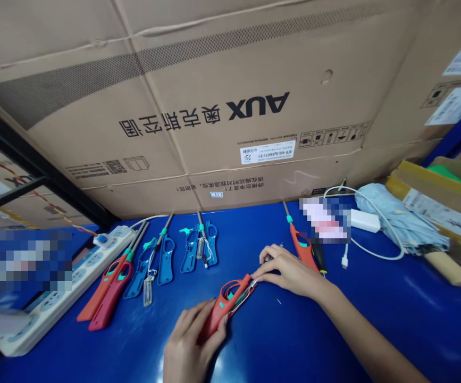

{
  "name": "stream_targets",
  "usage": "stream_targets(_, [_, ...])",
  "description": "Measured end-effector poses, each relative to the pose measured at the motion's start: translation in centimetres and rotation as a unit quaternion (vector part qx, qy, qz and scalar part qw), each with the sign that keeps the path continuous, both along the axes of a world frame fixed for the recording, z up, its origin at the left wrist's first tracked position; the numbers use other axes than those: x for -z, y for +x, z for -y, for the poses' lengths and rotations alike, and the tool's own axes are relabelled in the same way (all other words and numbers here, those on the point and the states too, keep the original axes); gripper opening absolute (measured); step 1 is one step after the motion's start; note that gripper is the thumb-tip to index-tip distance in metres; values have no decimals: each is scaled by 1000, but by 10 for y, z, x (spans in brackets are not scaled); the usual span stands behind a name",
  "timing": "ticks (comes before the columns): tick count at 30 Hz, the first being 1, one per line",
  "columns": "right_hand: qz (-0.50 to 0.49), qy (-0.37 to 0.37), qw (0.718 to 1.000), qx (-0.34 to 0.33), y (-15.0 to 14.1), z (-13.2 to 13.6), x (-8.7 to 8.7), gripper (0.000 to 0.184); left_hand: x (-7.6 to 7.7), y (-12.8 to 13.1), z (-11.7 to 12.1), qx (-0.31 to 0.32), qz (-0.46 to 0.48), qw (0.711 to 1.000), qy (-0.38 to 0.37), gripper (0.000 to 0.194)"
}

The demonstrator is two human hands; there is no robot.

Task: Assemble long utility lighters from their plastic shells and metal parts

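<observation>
A red utility lighter (219,313), its casing parted along one side, lies in my left hand (192,340), whose fingers wrap around the handle end. White wires and a small metal part (253,284) show in the gap near its front end. My right hand (290,268) pinches that front end with thumb and index finger, the other fingers curled; what exactly sits between the fingertips is hidden. Beyond it lie another orange lighter (302,247) with its metal tube and a black-handled tool (318,256). On the left are opened blue lighter casings (166,260) and a red lighter (108,298).
A white power strip (60,290) runs along the left side of the blue tabletop (294,340). A big cardboard box (214,69) walls off the back. To the right are a white charger (363,220) with cable, a folded light-blue umbrella (401,218) and an open carton (445,202).
</observation>
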State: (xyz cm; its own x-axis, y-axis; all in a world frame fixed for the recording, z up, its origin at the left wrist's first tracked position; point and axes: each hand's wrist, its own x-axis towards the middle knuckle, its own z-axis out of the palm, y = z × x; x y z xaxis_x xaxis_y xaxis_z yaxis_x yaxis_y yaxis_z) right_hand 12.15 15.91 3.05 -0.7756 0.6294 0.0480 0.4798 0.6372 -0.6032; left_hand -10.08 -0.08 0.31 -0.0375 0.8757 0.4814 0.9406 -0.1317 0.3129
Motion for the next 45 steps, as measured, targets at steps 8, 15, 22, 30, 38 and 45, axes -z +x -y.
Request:
stream_targets(8, [57,-2,998,4,-6,-2,-5,16,-2,2,-2,-3,-15,999,33,26])
stream_targets(15, [90,2,995,-41,-14,-11,-17,12,-3,3,-3,-9,8,999,30,26])
stream_targets(22, [37,-7,996,-85,-5,-18,-3,18,-14,-5,-4,-11,82,996,-35,27])
stream_targets(30, [26,-20,995,-93,-6,-21,-3,20,-14,1,-3,-1,37,997,-64,29])
stream_targets(38, [42,-19,994,-95,-7,-23,-5,18,-23,3,-4,9,40,990,-134,27])
stream_targets(45, [43,-22,995,-92,-7,-22,-6,18,-29,2,-6,7,21,984,-176,27])
